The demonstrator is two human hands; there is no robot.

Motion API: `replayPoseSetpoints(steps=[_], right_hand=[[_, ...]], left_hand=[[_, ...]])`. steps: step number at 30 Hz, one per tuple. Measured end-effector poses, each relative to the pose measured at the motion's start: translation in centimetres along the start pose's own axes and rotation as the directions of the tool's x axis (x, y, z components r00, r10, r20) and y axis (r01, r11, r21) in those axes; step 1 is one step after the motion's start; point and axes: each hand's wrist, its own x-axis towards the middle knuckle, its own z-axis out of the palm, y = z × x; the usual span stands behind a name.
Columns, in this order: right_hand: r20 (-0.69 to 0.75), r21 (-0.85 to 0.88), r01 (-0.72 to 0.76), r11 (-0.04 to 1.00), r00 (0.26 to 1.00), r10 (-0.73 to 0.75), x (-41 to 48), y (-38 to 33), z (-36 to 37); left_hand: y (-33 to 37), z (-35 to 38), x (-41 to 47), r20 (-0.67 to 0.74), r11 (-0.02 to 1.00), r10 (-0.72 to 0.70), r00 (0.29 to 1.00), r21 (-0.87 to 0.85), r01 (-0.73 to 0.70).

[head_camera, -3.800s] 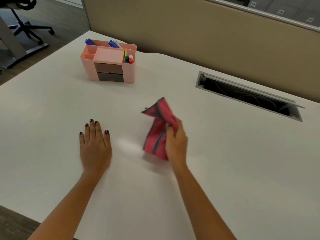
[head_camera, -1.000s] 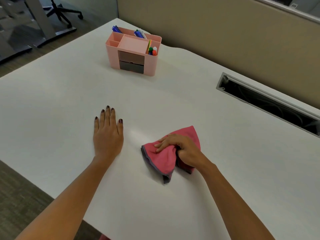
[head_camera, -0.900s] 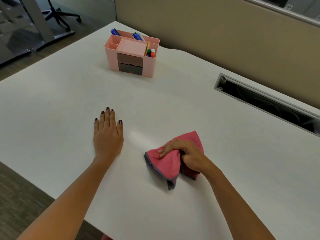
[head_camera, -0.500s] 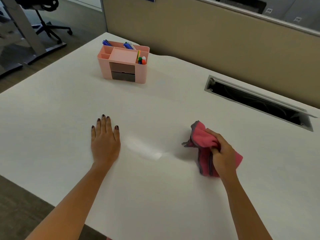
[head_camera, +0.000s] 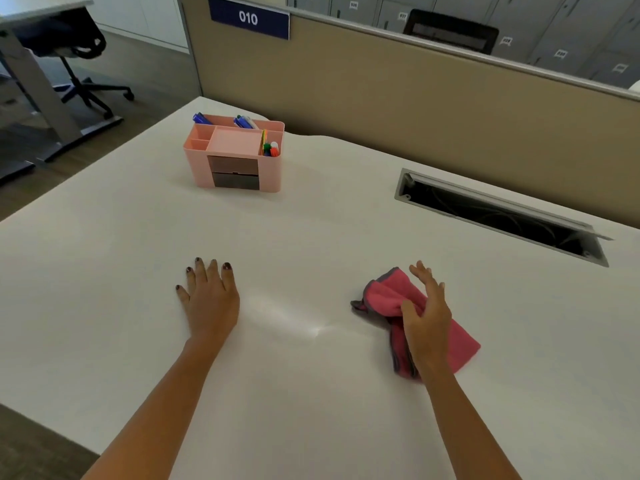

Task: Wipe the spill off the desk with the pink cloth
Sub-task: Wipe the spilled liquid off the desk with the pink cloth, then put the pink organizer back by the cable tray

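Far left there's an office chair [head_camera: 74,60] on the floor beside another desk's leg, well away from everything else. On the white desk [head_camera: 104,271], toward the back left, sits a pink organizer [head_camera: 235,157] with pens [head_camera: 244,122] poking out of the rear slots and a couple of dark drawers on its front.

Closer in, the left hand [head_camera: 211,299] lies flat on the desk, palm down, fingers [head_camera: 207,268] spread and relaxed, grasping nothing. Just right of it is a faint shiny streak [head_camera: 294,320] on the surface, looks like a thin wet film or maybe just glare, hard to say from this angle.

Right of that streak is the cloth [head_camera: 384,299], a crumpled pink thing with a grey edge, lying on the desk. The right hand [head_camera: 426,323] is over its middle with the palm turned sideways. Its fingers are stretched out and loose, pointing away past the cloth's far edge, not curled round it. The thumb sits against the bunched fabric on the left side, so it's touching, but nothing is gripped. Pink sticks out on both sides of the hand, a bunched lump to the left and a flatter flap to the right.

Further back right, a cable slot [head_camera: 502,216] is cut into the desk, with a tan divider [head_camera: 415,98] behind it.
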Motion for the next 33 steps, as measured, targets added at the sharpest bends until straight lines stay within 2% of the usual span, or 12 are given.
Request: replayPoseSetpoints(steps=[3, 7, 12, 14, 16, 18, 21, 23, 25, 27, 30, 33], right_hand=[[-0.067, 0.085, 0.053, 0.995, 0.997, -0.048, 1.8, -1.9, 1.7], [-0.105, 0.137, 0.134, 0.981, 0.987, -0.12, 4.7, -4.0, 4.7], [-0.113, 0.22, 0.141, 0.965, 0.987, -0.118, 8.8, -6.5, 8.8], [-0.094, 0.246, 0.085, 0.966, 0.994, -0.064, 10.6, -7.7, 10.3], [-0.011, 0.245, -0.008, 0.969, 1.0, 0.011, 12.4, -8.8, 11.7], [0.134, 0.227, -0.112, 0.967, 0.987, 0.083, 14.3, -9.8, 13.1], [0.285, 0.169, -0.217, 0.961, 0.945, 0.163, 16.9, -11.5, 15.1], [0.341, 0.178, -0.349, 0.92, 0.899, 0.275, 18.6, -12.7, 16.5], [0.384, 0.213, -0.498, 0.841, 0.834, 0.396, 20.3, -13.7, 18.1], [0.424, 0.218, -0.575, 0.788, 0.784, 0.454, 21.5, -14.5, 19.4], [0.444, 0.191, -0.586, 0.787, 0.767, 0.463, 22.9, -15.6, 21.1], [0.459, 0.156, -0.582, 0.798, 0.758, 0.463, 24.0, -16.6, 22.5]], left_hand=[[1.6, -0.1, 1.4, 0.048, 1.0, 0.02, 0.999, -0.009, -0.019], [5.1, -2.0, 2.9, 0.028, 0.956, 0.029, 0.999, -0.294, -0.019], [7.3, -3.4, 6.9, 0.013, 0.887, -0.066, 0.998, -0.456, 0.065], [7.6, -3.6, 9.4, 0.072, 0.846, -0.158, 0.985, -0.504, 0.173], [7.7, -4.2, 12.0, 0.189, 0.71, -0.277, 0.942, -0.621, 0.333], [7.9, -5.0, 14.8, 0.262, 0.565, -0.348, 0.9, -0.708, 0.424], [8.3, -6.6, 17.8, 0.294, 0.415, -0.414, 0.862, -0.781, 0.466], [8.6, -7.4, 19.1, 0.314, 0.356, -0.4, 0.861, -0.813, 0.462], [8.7, -7.9, 20.2, 0.315, 0.344, -0.362, 0.877, -0.829, 0.44], [8.8, -8.3, 20.9, 0.289, 0.373, -0.345, 0.893, -0.831, 0.413], [9.5, -8.6, 21.2, 0.228, 0.41, -0.319, 0.92, -0.842, 0.351], [9.3, -8.2, 22.4, 0.233, 0.388, -0.307, 0.923, -0.855, 0.344]])
